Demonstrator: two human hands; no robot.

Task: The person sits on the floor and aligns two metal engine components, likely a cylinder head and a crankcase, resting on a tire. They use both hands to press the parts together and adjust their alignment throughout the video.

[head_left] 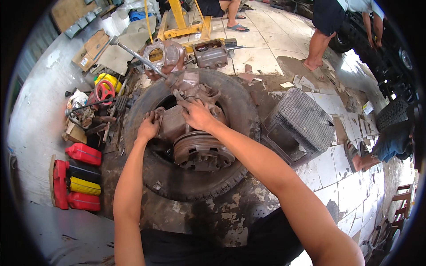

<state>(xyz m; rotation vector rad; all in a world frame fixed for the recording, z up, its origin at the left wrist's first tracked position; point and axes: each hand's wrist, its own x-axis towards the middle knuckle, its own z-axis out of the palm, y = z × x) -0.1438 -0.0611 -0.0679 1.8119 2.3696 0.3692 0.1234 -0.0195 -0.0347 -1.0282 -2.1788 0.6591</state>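
One metal housing [171,124] is sitting inside a tyre [245,104] lying on the floor [328,173]. The left hand [149,127] is resting partly curled at its left side; the right hand [197,114] is lying half-open across its top, and whether either is gripping firmly, I cannot tell. An uneven push could be setting the housing rocking against the yielding tyre, trapping a hand beneath its edge.

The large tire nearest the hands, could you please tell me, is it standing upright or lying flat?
Lying flat: the tire shows its ring facing up, with the metal housing over its middle.
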